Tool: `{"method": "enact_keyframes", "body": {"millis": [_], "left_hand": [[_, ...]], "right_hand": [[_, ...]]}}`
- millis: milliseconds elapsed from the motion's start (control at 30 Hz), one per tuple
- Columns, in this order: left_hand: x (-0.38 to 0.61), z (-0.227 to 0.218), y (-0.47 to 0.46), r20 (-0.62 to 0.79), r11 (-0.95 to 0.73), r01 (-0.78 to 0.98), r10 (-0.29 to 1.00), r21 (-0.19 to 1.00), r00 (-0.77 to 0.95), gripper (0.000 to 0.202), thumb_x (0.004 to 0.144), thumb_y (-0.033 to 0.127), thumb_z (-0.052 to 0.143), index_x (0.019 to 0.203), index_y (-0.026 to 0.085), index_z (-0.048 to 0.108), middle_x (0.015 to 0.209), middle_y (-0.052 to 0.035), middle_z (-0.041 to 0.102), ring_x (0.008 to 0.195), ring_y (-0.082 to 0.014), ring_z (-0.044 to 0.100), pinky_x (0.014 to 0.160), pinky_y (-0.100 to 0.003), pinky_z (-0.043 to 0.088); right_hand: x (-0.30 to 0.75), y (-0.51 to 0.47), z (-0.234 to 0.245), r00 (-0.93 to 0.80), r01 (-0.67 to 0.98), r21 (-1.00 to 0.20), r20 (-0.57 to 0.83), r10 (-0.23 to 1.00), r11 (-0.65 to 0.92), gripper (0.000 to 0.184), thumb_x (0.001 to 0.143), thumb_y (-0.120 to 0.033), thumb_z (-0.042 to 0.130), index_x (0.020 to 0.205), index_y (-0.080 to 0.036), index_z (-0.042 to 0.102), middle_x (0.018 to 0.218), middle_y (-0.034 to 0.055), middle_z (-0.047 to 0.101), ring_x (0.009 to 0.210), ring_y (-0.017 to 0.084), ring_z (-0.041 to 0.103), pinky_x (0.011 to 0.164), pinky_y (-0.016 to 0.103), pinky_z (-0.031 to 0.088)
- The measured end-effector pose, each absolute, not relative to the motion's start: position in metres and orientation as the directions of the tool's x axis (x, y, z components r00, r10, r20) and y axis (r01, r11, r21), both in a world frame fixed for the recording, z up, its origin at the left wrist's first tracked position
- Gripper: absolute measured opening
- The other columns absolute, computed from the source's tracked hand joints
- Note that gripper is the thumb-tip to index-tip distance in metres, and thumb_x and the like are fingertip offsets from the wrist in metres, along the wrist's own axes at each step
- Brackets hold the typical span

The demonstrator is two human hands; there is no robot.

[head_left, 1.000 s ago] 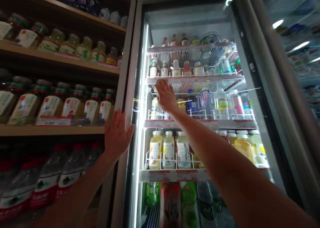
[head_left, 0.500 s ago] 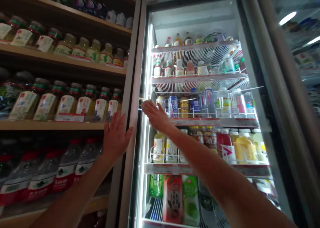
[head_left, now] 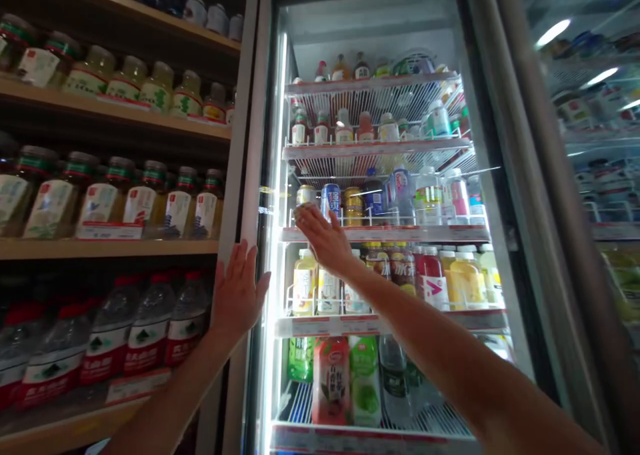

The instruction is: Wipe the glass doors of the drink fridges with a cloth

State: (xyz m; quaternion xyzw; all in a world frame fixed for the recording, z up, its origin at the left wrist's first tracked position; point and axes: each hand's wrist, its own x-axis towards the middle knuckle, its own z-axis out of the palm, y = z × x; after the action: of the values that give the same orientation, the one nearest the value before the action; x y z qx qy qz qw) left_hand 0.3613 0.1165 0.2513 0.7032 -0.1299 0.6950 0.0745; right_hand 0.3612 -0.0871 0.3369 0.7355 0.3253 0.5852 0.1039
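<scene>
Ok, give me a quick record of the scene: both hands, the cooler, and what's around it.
left hand: open, palm flat on the cooler frame
right hand: open, holds nothing, fingertips at the leftmost can; contact unclear
can shelf: cans at left, bottles at right
glass door: swung open, at right
wooden shelves: left of the cooler, labelled jars above, water bottles below

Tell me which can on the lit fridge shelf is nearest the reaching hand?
The leftmost can, at the row's left end: fingertips of the right hand reach just below it. The blue can and gold can stand farther right.
</scene>
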Motion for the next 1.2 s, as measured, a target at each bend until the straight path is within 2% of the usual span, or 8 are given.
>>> {"method": "enact_keyframes", "body": {"millis": [67,300,367,500,567,767,967,1200], "left_hand": [[0.363,0.248,0.108,0.995,-0.949,-0.303,-0.096,-0.092,-0.001,0.057,0.093,0.042,0.027,0.143,0.014,0.027,0.147,-0.0171,0.031,0.138,-0.0269,0.027,0.11,-0.051,0.02],[0.37,0.226,0.085,0.99,-0.934,-0.341,-0.131,-0.105,0.055,0.057,0.092,0.041,0.028,0.142,0.013,0.029,0.147,-0.0174,0.032,0.138,-0.0272,0.026,0.11,-0.051,0.02],[0.37,0.225,0.077,0.99,-0.928,-0.356,-0.133,-0.11,0.042,0.056,0.093,0.041,0.029,0.142,0.014,0.028,0.147,-0.0164,0.031,0.138,-0.026,0.026,0.111,-0.05,0.019],[0.37,0.224,0.056,0.99,-0.916,-0.377,-0.142,-0.134,-0.006,0.056,0.093,0.039,0.03,0.144,0.018,0.022,0.148,-0.0147,0.03,0.14,-0.0235,0.023,0.112,-0.048,0.017],[0.371,0.223,0.045,0.986,-0.91,-0.383,-0.164,-0.16,-0.023,0.056,0.094,0.038,0.03,0.145,0.019,0.019,0.149,-0.0141,0.03,0.14,-0.0227,0.021,0.112,-0.047,0.018],[0.375,0.215,0.018,0.97,-0.858,-0.455,-0.227,-0.24,-0.084,0.058,0.093,0.036,0.035,0.145,0.016,0.02,0.149,-0.0147,0.028,0.14,-0.0236,0.019,0.114,-0.044,0.014],[0.374,0.216,-0.011,0.963,-0.848,-0.457,-0.251,-0.267,-0.096,0.06,0.093,0.034,0.034,0.146,0.015,0.013,0.149,-0.0157,0.027,0.141,-0.0223,0.016,0.114,-0.045,0.014],[0.373,0.21,-0.038,0.945,-0.79,-0.52,-0.289,-0.324,-0.15,0.063,0.092,0.034,0.039,0.146,0.017,0.012,0.15,-0.0132,0.025,0.141,-0.0217,0.016,0.115,-0.044,0.011]], "right_hand": [[0.361,-0.095,0.334,0.111,0.354,0.504,0.813,0.571,-0.788,0.053,0.087,-0.012,0.043,0.138,-0.02,0.039,0.151,0.0059,0.03,0.142,0.023,0.019,0.116,0.051,0.017],[0.352,-0.122,0.252,0.061,0.381,0.759,0.549,0.834,-0.528,0.046,0.091,-0.017,0.038,0.137,-0.023,0.04,0.15,0.0,0.033,0.142,0.018,0.018,0.116,0.044,0.021],[0.349,-0.135,0.27,0.097,0.359,0.693,0.638,0.764,-0.625,0.05,0.089,-0.014,0.04,0.138,-0.023,0.038,0.15,0.0017,0.033,0.142,0.018,0.019,0.116,0.047,0.019],[0.347,-0.159,0.31,0.14,0.272,0.416,0.875,0.464,-0.868,0.054,0.086,-0.013,0.042,0.139,-0.021,0.037,0.152,0.0052,0.028,0.142,0.022,0.018,0.115,0.051,0.016],[0.347,-0.167,0.3,0.136,0.277,0.434,0.865,0.482,-0.857,0.053,0.086,-0.014,0.042,0.139,-0.022,0.038,0.151,0.004,0.029,0.142,0.021,0.019,0.116,0.05,0.016],[0.34,-0.194,0.245,0.123,0.318,0.675,0.667,0.734,-0.666,0.051,0.088,-0.017,0.041,0.138,-0.026,0.038,0.148,0.0002,0.036,0.142,0.018,0.019,0.116,0.047,0.017],[0.336,-0.222,0.289,0.115,0.188,0.396,0.9,0.421,-0.899,0.051,0.088,-0.014,0.038,0.138,-0.022,0.038,0.15,0.0046,0.032,0.141,0.021,0.022,0.115,0.05,0.016],[0.332,-0.247,0.225,0.046,0.217,0.645,0.743,0.668,-0.733,0.052,0.086,-0.016,0.043,0.137,-0.022,0.04,0.145,0.0023,0.042,0.142,0.019,0.018,0.117,0.045,0.01]]}}
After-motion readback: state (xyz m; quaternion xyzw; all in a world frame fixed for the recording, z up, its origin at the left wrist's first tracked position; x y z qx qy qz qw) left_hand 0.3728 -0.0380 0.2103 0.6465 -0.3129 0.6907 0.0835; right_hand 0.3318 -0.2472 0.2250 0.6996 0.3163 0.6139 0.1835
